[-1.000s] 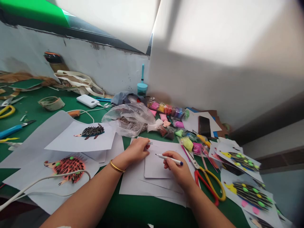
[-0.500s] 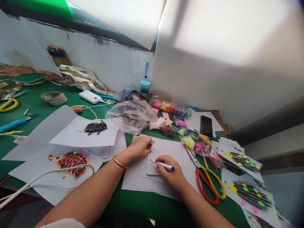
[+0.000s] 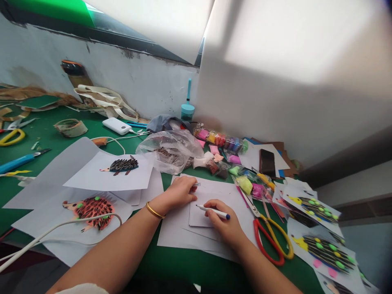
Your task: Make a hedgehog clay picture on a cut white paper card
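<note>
My right hand [image 3: 223, 220] is closed around a white marker pen [image 3: 219, 212] with a dark blue end. The pen's tip points left, over a small white sheet [image 3: 197, 219]; whether it touches the paper I cannot tell. That sheet lies on larger white paper [image 3: 171, 233]. My left hand [image 3: 183, 191] rests at the upper left of the small sheet, fingers curled around a small pale cap-like piece [image 3: 197, 184] that sticks out to the right. A gold bangle [image 3: 154, 210] circles the left wrist.
Scissors [image 3: 271, 237] with red and yellow handles lie right of the paper. Hedgehog pictures [image 3: 327, 253] are stacked at right, others [image 3: 124, 164] at left. A plastic bag [image 3: 171, 151] of seeds, packets of coloured clay [image 3: 245, 184] and a phone [image 3: 267, 163] sit behind. A white cable [image 3: 61, 223] crosses the left.
My right hand and the marker have shifted slightly to the right. My left hand has stayed in nearly the same place.
</note>
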